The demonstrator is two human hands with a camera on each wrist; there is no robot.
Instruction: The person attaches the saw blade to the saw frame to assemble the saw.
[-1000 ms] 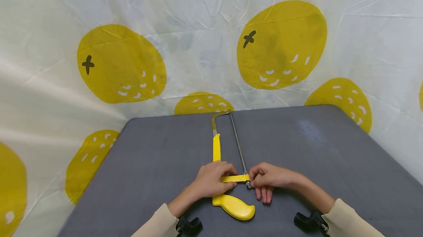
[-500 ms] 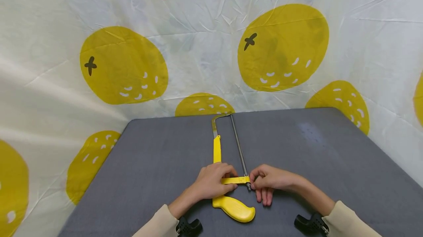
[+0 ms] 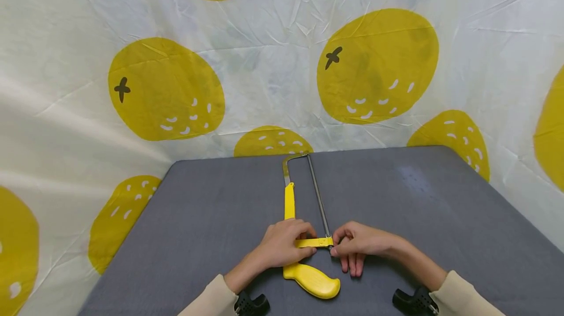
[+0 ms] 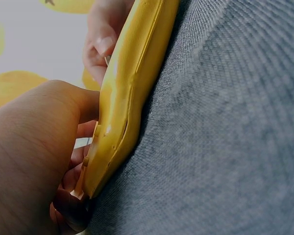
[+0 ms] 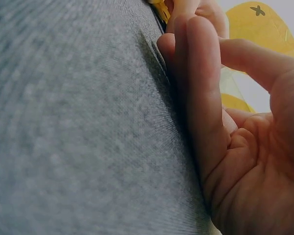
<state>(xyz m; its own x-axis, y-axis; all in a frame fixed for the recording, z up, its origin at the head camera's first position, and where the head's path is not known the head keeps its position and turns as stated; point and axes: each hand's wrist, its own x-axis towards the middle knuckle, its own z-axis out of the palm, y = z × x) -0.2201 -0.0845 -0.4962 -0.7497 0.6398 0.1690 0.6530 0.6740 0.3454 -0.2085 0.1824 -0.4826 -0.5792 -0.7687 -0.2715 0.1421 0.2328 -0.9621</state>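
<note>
A hacksaw with a yellow handle [image 3: 313, 281] lies flat on the grey surface in the head view, its grip toward me. Its thin blade [image 3: 318, 193] runs along the right side, away to the curved metal front of the frame. My left hand [image 3: 284, 242] holds the yellow frame just above the grip, thumb and fingers about the yellow crosspiece [image 3: 314, 242]. Thumb and forefinger of my right hand [image 3: 359, 240] pinch the small metal screw fitting at the near blade end, mostly hiding it; the other fingers extend downward. The left wrist view shows the handle's underside close up.
The grey cloth-covered surface [image 3: 211, 208] spreads around the saw. Behind it hangs a white curtain [image 3: 269, 81] printed with large yellow fruit. Black wrist devices [image 3: 252, 303] sit at both cuffs.
My right thumb shifts slightly over the screw fitting, covering more of it. The left hand keeps its hold and the saw stays in place. The head view tilts up a little.
</note>
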